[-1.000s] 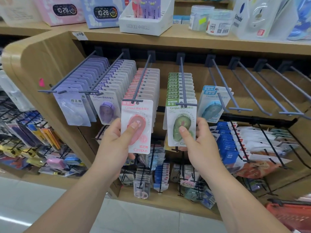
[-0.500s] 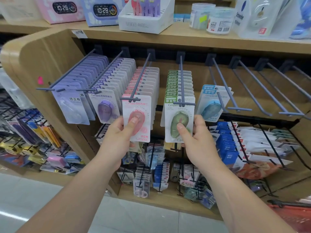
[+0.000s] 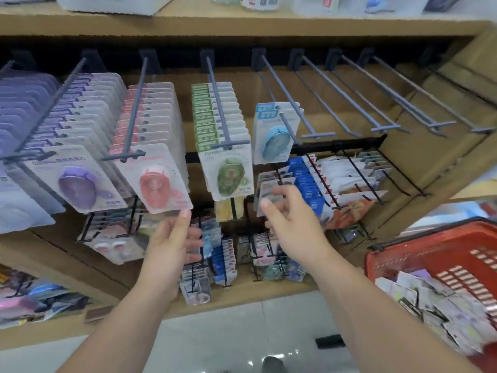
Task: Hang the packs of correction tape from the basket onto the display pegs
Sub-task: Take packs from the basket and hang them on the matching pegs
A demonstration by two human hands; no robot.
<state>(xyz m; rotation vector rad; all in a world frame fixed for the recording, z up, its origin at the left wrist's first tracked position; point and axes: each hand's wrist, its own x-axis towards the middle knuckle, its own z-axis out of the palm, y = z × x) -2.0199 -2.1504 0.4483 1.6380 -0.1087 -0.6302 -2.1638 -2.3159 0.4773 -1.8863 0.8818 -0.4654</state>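
Left hand (image 3: pixel 172 246), fingers straight, touched the bottom edge of the coral-red carded tape pack (image 3: pixel 158 181) hanging on its grey metal peg (image 3: pixel 134 111), probably squaring it; right hand (image 3: pixel 290 219) hung slack, empty; more packs (image 3: pixel 430 300) lay in the red plastic basket (image 3: pixel 430 238).

We see the display pegs (image 3: pixel 345 93), at about one o'clock, as thin rods with a matt grey-blue coat. We cannot tell if metal or plastic is under it. The pink pack (image 3: pixel 158 181), near nine o'clock, and the green pack (image 3: pixel 228 173), near the centre, are each a smooth white card with a clear plastic blister that looks a little glossy. The shelf board (image 3: pixel 242 25), at twelve o'clock, has a pale wood look, smooth and matt. The basket (image 3: pixel 419 251), at four o'clock, is red plastic, its wall pierced with small slots. The floor (image 3: pixel 228 340), at six o'clock, is light tile, glossy, with bright reflections.
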